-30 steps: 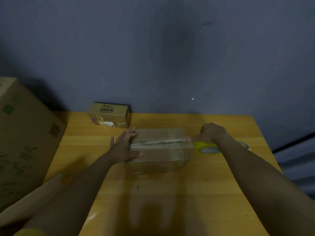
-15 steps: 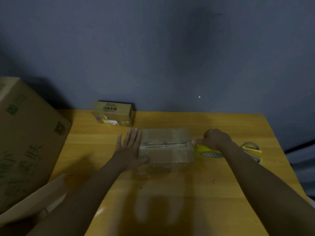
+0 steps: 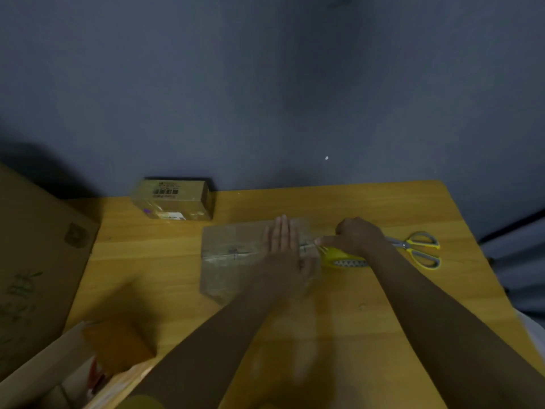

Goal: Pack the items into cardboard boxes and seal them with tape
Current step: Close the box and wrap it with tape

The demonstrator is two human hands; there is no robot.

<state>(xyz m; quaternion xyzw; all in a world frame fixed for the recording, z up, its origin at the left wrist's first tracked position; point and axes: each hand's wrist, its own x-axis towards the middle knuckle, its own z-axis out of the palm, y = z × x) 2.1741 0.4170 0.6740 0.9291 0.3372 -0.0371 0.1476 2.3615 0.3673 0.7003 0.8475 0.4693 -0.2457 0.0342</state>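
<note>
1. A closed brown cardboard box (image 3: 236, 255) with clear tape along its top seam sits near the middle of the yellow wooden counter (image 3: 339, 335); every place below is given from this box.
2. The left hand (image 3: 284, 255) lies flat and wide on the right half of the box top, fingers straight, together, and pointing toward the wall, palm pressed down on the seam.
3. The right hand (image 3: 355, 236) is just off the right end of the box, curled narrow around a yellow tape dispenser (image 3: 339, 256) with a black-and-white patterned roll. Its pointing finger reaches to the right edge of the box at the seam.
4. The dispenser rests against the right side of the box, low on the counter, partly hidden by the right hand.
5. A pair of scissors with yellow and grey handles (image 3: 418, 249) lies flat on the counter further right of the box, beyond the right wrist, handles pointing away from the box.
6. A smaller taped cardboard parcel with a barcode label (image 3: 174, 199) stands behind and to the left of the box, against the dark grey-blue wall (image 3: 265, 84), well apart from it.
7. A large brown cardboard carton with green print (image 3: 32, 261) stands far left of the box, off the counter edge.
8. An open cardboard flap (image 3: 44, 364) shows at the near left, below the box; what is inside is too dark to tell.
</note>
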